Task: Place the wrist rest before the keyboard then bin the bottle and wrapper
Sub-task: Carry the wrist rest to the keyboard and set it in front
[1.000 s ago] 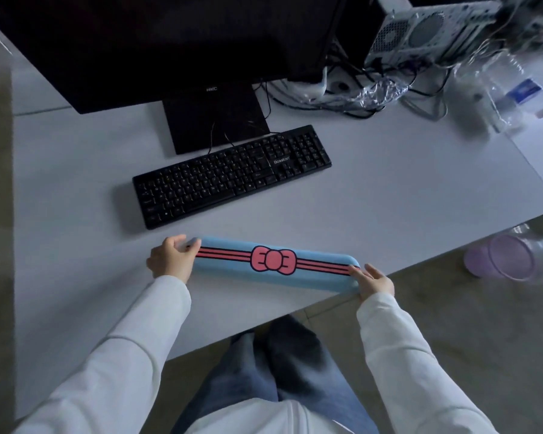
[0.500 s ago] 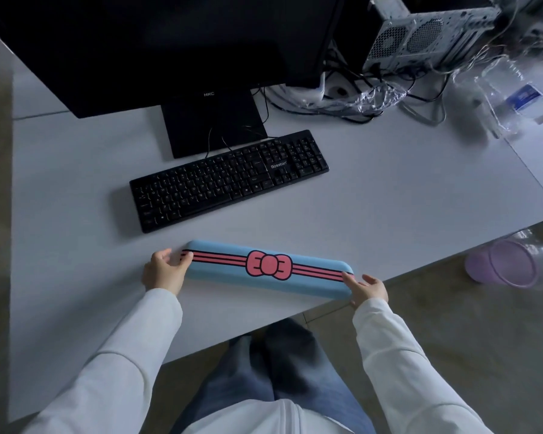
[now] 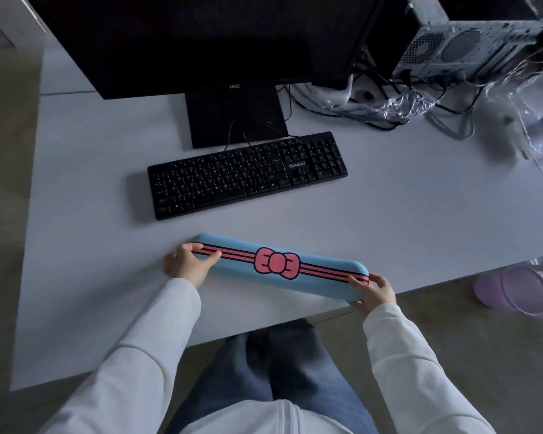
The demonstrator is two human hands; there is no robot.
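A long blue wrist rest [image 3: 282,270] with pink stripes and a pink bow lies slanted across the near part of the white desk [image 3: 420,214]. My left hand [image 3: 188,263] grips its left end and my right hand [image 3: 373,291] grips its right end at the desk edge. The black keyboard [image 3: 246,173] lies a short gap beyond it, in front of the monitor stand. A clear plastic bottle [image 3: 533,120] with a blue label lies at the far right of the desk. A crumpled clear wrapper [image 3: 402,106] sits among the cables behind the keyboard.
A dark monitor [image 3: 201,39] fills the back of the desk, with a computer case [image 3: 464,45] and tangled cables [image 3: 373,89] to its right. A clear purple bin [image 3: 521,289] stands on the floor just right of the desk edge. My legs are under the desk front.
Both hands have kept hold of the wrist rest and shifted it a little farther from the desk front toward the keyboard. Its right end stays lower than its left.
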